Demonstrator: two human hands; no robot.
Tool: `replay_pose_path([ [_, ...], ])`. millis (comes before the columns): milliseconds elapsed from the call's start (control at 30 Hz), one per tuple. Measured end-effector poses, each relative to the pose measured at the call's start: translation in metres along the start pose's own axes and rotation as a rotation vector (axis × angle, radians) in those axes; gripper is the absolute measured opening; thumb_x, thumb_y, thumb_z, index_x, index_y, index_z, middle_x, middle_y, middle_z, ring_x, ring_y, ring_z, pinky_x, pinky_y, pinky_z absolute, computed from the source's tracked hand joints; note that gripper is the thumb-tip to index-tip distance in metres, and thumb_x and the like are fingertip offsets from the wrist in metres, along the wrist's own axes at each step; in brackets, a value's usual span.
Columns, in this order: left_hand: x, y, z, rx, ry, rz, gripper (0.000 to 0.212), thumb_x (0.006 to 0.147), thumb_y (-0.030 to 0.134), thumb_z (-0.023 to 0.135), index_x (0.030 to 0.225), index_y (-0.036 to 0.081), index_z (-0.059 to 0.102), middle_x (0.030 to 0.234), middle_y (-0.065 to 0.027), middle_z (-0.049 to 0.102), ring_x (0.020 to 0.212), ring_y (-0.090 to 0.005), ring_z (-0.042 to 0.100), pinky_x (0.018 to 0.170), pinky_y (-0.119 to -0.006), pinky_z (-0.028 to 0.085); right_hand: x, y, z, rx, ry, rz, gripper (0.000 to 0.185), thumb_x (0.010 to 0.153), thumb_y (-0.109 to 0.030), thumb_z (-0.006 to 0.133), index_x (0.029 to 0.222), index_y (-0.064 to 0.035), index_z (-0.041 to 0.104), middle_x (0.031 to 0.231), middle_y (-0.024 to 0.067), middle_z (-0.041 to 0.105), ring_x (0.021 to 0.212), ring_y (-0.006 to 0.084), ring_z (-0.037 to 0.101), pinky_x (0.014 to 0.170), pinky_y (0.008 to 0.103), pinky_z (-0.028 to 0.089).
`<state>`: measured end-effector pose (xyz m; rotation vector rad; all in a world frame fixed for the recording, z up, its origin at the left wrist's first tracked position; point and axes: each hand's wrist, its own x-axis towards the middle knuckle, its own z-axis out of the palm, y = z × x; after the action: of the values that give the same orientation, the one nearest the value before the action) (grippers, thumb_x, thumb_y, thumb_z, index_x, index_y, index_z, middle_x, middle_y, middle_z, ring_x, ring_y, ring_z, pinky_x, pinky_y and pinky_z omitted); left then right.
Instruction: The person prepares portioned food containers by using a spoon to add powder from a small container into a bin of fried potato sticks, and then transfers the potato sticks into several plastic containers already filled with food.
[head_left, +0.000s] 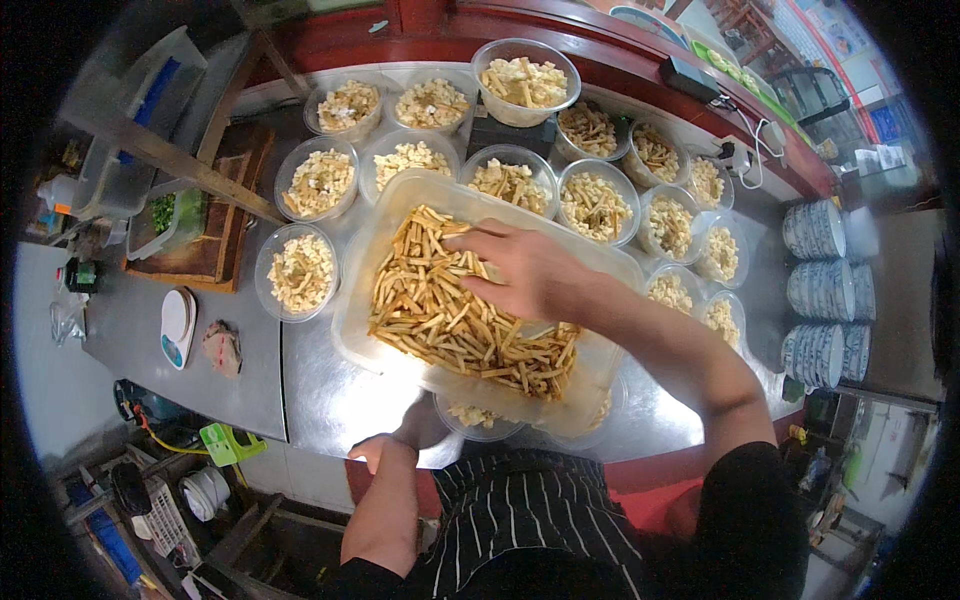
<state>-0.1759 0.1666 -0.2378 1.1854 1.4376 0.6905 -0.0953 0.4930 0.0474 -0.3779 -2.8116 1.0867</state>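
Note:
A translucent plastic tub (600, 360) of yellow-brown cut food strips (450, 307) lies tilted before me, over some of the bowls. My right hand (517, 266) reaches into it from the right, fingers spread over the strips; nothing shows in its grasp, though the palm side is hidden. Down at the counter's front edge is my left hand (382, 450), its fingers mostly hidden by the wrist. Clear plastic bowls of pale food pieces stand around the tub, including one bowl (300, 274) to its left and one bowl (598, 201) behind it. Another bowl (480, 421) shows partly under its near side.
Stacked blue-and-white bowls (817, 289) stand at the right. A kitchen scale (178, 326) and a crumpled cloth-like item (223, 349) lie left on the steel counter (322, 375). Behind them is a wooden board (225, 255) holding a container of chopped greens (165, 214). A plugged-in charger (739, 159) trails a white cable.

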Motion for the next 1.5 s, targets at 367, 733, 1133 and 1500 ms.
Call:
replay_pose_path([
  [367,-0.032,-0.025,0.008,-0.163,0.814,-0.552,0.055,0.094,0.04,0.046,0.132,0.001,0.05,0.139,-0.0181,0.049,0.125,-0.0336,0.049,0.108,-0.041,0.037,0.064,0.022,0.085,-0.182,-0.019,0.249,0.054,0.087,-0.026,0.063,0.133,-0.0048,0.046,0.117,0.0241,0.06,0.105,0.0412,0.06,0.091,0.0464,0.048],
  [733,-0.047,-0.043,0.005,-1.301,1.697,-1.095,0.065,0.092,0.048,0.044,0.129,-0.004,0.052,0.137,-0.0225,0.05,0.123,-0.0359,0.051,0.106,-0.043,0.039,-0.008,0.012,0.07,-0.219,0.197,0.321,0.027,0.086,-0.016,0.058,0.111,-0.0062,0.064,0.098,0.0203,0.067,0.089,0.0409,0.063,0.079,0.0485,0.049],
  [1133,-0.077,-0.01,0.001,-1.357,1.943,-1.029,0.078,0.089,0.058,0.043,0.125,-0.01,0.054,0.135,-0.0274,0.05,0.12,-0.0384,0.053,0.104,-0.044,0.041,-0.168,0.0,0.014,1.096,0.598,0.571,0.031,0.097,-0.025,0.059,0.12,-0.0042,0.064,0.093,0.0022,0.066,0.069,0.0055,0.055,0.059,0.0192,0.044],
  [1500,-0.033,0.19,-0.003,-0.78,1.16,-0.121,0.073,0.093,0.045,0.053,0.15,0.01,0.024,0.152,-0.0188,0.028,0.139,-0.035,0.03,0.111,-0.048,0.028,-0.328,0.193,0.001,0.739,0.786,0.856,0.027,0.093,-0.016,0.056,0.111,0.0011,0.067,0.085,0.0111,0.068,0.073,0.0197,0.065,0.065,0.0297,0.052],
])
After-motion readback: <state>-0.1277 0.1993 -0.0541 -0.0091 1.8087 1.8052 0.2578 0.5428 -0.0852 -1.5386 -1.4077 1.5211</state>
